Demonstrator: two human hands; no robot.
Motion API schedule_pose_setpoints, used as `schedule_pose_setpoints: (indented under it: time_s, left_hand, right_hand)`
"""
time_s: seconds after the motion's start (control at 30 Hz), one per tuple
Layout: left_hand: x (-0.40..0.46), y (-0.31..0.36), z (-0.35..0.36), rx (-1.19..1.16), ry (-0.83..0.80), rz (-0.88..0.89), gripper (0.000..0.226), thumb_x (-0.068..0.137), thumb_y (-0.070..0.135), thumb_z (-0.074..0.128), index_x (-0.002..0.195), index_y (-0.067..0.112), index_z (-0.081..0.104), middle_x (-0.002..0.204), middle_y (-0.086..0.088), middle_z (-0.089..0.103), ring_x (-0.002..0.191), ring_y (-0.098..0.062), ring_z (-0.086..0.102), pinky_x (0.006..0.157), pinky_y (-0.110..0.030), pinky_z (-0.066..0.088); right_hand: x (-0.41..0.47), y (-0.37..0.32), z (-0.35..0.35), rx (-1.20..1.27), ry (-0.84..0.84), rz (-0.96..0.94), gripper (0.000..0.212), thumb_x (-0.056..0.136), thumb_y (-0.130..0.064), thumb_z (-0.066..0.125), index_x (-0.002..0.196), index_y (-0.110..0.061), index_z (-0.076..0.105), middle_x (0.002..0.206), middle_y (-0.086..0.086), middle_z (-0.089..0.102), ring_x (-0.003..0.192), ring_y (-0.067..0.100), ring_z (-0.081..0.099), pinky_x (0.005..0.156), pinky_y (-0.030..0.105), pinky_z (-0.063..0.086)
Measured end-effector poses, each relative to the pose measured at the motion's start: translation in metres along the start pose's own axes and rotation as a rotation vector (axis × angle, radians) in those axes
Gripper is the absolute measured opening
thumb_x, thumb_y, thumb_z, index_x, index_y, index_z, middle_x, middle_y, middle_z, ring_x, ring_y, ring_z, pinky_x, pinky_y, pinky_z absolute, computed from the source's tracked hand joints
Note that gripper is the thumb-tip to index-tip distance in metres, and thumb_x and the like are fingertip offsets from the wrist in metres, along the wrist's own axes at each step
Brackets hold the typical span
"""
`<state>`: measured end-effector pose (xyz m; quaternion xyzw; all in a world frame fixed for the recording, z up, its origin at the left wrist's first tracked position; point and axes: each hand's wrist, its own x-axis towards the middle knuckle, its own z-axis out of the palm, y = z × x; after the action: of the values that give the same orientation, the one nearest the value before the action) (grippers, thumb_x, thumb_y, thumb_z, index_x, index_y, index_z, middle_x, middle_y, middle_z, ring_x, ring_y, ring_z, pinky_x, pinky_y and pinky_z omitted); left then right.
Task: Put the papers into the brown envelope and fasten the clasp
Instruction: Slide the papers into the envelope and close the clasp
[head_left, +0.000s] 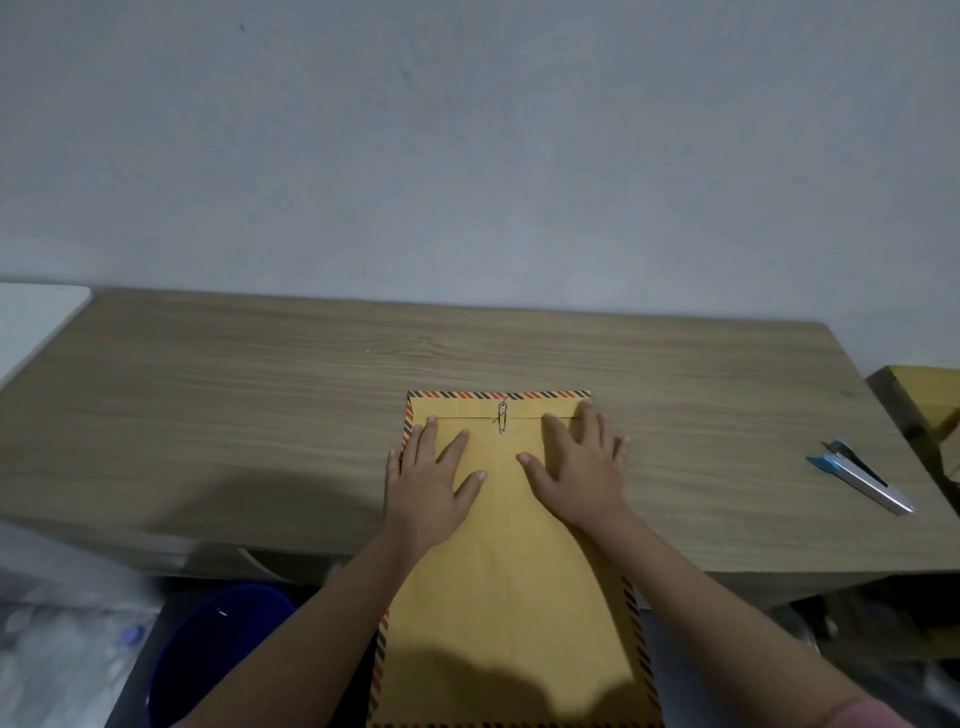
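Lying flat on the brown wooden counter (260, 395), the big brown paper envelope with striped edges (511, 571) hangs over the near edge. The left hand (428, 480) presses it with spread fingers. The small silver metal clasp (502, 417) sits between both hands. The right hand (579, 467) presses flat too. A blue and silver stapler (860, 477) lies far right.

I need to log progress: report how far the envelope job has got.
Done, apparently: no loose papers show, the brown envelope has its flap folded down, and the metal clasp lies across the flap edge. In hand: the left hand and right hand press it flat. Left: probably nothing, though the contents are hidden.
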<state>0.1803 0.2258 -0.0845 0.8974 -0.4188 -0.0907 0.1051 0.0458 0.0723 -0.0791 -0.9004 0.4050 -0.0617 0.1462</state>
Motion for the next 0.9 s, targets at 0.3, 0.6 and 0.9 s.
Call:
schedule_pose_setpoints:
  time_s: [0.3, 0.6, 0.9]
  left_hand:
    - [0.001, -0.002, 0.004, -0.017, 0.050, -0.008, 0.076, 0.078, 0.072, 0.009, 0.146, 0.041, 0.021, 0.160, -0.003, 0.007, 0.147, -0.023, 0.003, 0.116, -0.047, 0.007]
    - [0.012, 0.039, -0.061, -0.374, 0.342, 0.175, 0.064, 0.089, 0.051, 0.049, 0.142, 0.018, 0.034, 0.149, -0.002, 0.034, 0.137, -0.020, 0.030, 0.113, -0.048, 0.027]
    - [0.015, 0.103, -0.237, -1.112, 0.268, 0.449, 0.022, 0.088, 0.050, 0.044, 0.108, 0.043, 0.048, 0.120, 0.007, 0.057, 0.114, -0.010, 0.054, 0.100, -0.041, 0.045]
  right_hand:
    - [0.012, 0.003, -0.023, 0.522, 0.064, 0.271, 0.054, 0.074, -0.031, 0.075, 0.125, -0.029, 0.055, 0.124, 0.012, 0.051, 0.118, 0.028, 0.044, 0.097, 0.035, 0.041]
    - [0.021, -0.017, -0.087, 0.852, 0.203, 0.007, 0.038, 0.075, -0.009, 0.074, 0.108, -0.026, 0.067, 0.108, -0.012, 0.065, 0.097, 0.008, 0.060, 0.076, 0.009, 0.044]
    - [0.010, -0.094, -0.218, 1.379, 0.046, -0.412, 0.018, 0.091, -0.013, 0.056, 0.108, -0.018, 0.061, 0.109, -0.006, 0.066, 0.097, 0.014, 0.061, 0.075, 0.027, 0.050]
